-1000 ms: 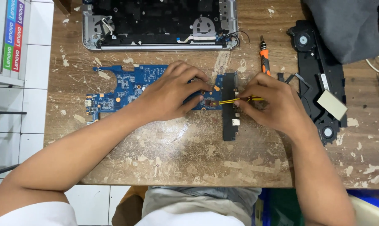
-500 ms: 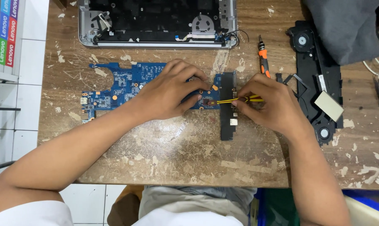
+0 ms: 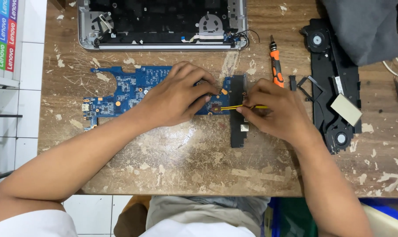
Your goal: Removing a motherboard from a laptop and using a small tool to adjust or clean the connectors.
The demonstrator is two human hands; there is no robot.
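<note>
Just below the open laptop shell point(image 3: 161, 24), a blue circuit board point(image 3: 120, 92) lies flat on the worn wooden bench point(image 3: 186, 162), its long side running left to right. The left hand point(image 3: 177, 98) rests palm-down on the right half of the board, fingers point(image 3: 203, 83) spread and curled lightly so the tips press near the board's right end; it pins the board rather than gripping anything. The right hand point(image 3: 278, 112) sits just beside it, its fingers pinched shut on a thin yellow tool point(image 3: 240, 106) that lies almost level and points left. The tool's tip reaches a small dark square chip point(image 3: 215, 106) at the board's right end. Between the two hands a narrow black bar-shaped part point(image 3: 238, 127) stands lengthwise away from the person, touching or overlapping the board's right edge; whether it is joined to the board I cannot tell.

Near the right hand, toward the far side, an orange-handled screwdriver point(image 3: 276, 68) lies on the bench, apart from the hand. Farther right sits a long black frame with two round fans point(image 3: 326, 101), a pale square pad on it. A grey cloth point(image 3: 366, 28) covers the far right corner. Coloured boxes point(image 3: 5, 35) stand at the left edge, off the bench.
</note>
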